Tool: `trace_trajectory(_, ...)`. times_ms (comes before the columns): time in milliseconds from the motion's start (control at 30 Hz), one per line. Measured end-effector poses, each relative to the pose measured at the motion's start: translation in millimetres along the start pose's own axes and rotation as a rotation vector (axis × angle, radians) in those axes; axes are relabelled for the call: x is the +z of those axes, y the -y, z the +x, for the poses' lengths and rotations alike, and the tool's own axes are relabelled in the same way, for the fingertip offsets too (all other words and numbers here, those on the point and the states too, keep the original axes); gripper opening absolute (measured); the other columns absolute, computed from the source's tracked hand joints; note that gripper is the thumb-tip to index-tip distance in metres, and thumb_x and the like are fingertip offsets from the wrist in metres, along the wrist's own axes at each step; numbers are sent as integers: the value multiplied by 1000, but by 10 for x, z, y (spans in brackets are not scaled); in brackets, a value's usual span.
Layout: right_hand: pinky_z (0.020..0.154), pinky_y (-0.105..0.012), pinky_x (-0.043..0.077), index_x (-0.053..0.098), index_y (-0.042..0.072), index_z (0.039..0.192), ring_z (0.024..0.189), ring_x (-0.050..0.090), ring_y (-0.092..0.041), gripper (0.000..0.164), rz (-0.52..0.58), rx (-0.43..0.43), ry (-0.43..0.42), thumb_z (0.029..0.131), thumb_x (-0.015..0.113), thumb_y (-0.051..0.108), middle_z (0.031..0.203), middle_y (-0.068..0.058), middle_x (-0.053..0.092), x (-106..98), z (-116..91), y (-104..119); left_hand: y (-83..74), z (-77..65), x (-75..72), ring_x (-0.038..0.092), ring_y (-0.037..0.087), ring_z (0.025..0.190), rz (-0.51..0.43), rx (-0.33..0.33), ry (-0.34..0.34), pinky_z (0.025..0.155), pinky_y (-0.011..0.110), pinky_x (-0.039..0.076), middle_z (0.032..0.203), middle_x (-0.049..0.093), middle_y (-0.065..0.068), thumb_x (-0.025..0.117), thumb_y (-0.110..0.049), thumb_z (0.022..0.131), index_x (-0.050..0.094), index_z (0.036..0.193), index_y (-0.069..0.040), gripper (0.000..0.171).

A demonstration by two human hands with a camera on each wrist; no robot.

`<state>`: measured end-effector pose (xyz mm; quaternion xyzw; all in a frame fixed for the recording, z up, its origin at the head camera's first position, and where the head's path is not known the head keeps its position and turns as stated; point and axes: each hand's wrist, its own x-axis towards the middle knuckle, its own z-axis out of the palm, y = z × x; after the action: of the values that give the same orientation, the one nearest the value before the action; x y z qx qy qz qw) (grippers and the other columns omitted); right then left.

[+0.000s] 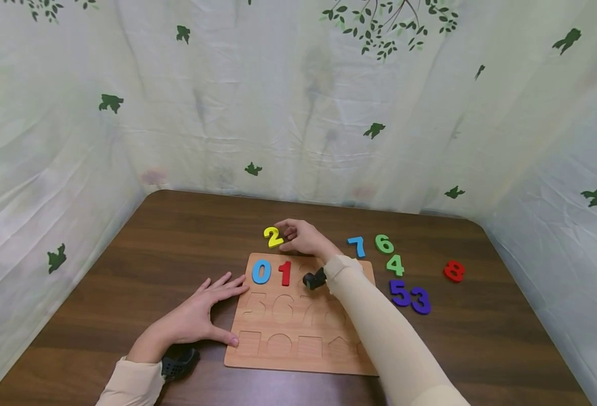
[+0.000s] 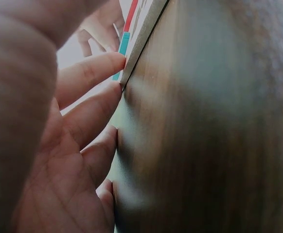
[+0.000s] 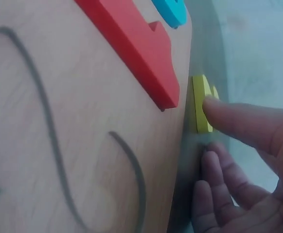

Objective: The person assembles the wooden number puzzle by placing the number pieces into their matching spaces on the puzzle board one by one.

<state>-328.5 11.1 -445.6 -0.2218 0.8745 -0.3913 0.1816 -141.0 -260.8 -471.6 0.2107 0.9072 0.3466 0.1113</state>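
Yellow numeral-2 piece (image 1: 275, 242), one only, sits at the fingertips of the right hand (image 1: 306, 237); the thumb overlaps it in the right wrist view, but whether that hand grasps it I cannot tell. Released, the left hand (image 1: 195, 316) has its fingers spread, touching the edge of one light wooden board (image 1: 265, 361) to its right. Two pieces lie on the board between the hands: blue numeral 0 (image 1: 255, 272) and red numeral 1 (image 1: 285, 274). On the brown wooden worktop (image 1: 202, 225), right of the right hand, lie six more: blue 7 (image 1: 360, 247), green 6 (image 1: 379, 243), green 4 (image 1: 396, 267), purple 5 (image 1: 398, 290), purple 3 (image 1: 421, 300), red 8 (image 1: 453, 271).
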Motion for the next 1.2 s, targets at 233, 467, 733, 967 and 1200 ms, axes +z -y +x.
trace_trajectory(233, 117, -44, 52, 59, 15, 154, 127, 60, -31, 60, 50, -1, 45, 97, 78, 7, 139, -17, 66, -27, 35, -23, -13, 31, 6, 18, 49, 165, 11, 10, -3, 128, 78, 3, 175, 38, 4, 95, -61, 70, 54, 160, -23, 107)
trace_trajectory(467, 116, -42, 52, 58, 15, 156, 125, 59, -29, 63, 82, -2, 71, 96, 78, 7, 140, -15, 64, -31, 84, -63, -17, 54, -4, 17, 48, 166, -1, 7, -7, 129, 77, 1, 175, 37, 3, 96, -60, 69, 53, 160, -23, 107)
trace_trajectory(733, 113, -41, 53, 57, 19, 157, 125, 56, -28, 65, 115, 29, 102, 96, 78, 8, 141, -14, 62, 23, 135, -21, 8, 19, -11, 16, 50, 165, 4, -10, -11, 128, 79, 1, 175, 38, 5, 96, -59, 71, 54, 160, -23, 104)
trace_trajectory(967, 100, -34, 52, 60, 22, 155, 116, 55, -24, 64, 104, 31, 98, 95, 80, 11, 134, -12, 61, 62, 173, -3, 6, -13, -18, 18, 51, 164, 10, -3, -23, 126, 81, 3, 174, 40, 6, 96, -59, 70, 56, 158, -24, 103)
trace_trajectory(1200, 91, -29, 49, 62, 22, 154, 110, 54, -22, 63, 99, 53, 88, 94, 81, 11, 128, -10, 61, 53, 160, -29, -5, 13, 8, 17, 51, 165, 8, 3, -16, 127, 80, 3, 174, 40, 5, 95, -60, 70, 56, 158, -24, 104)
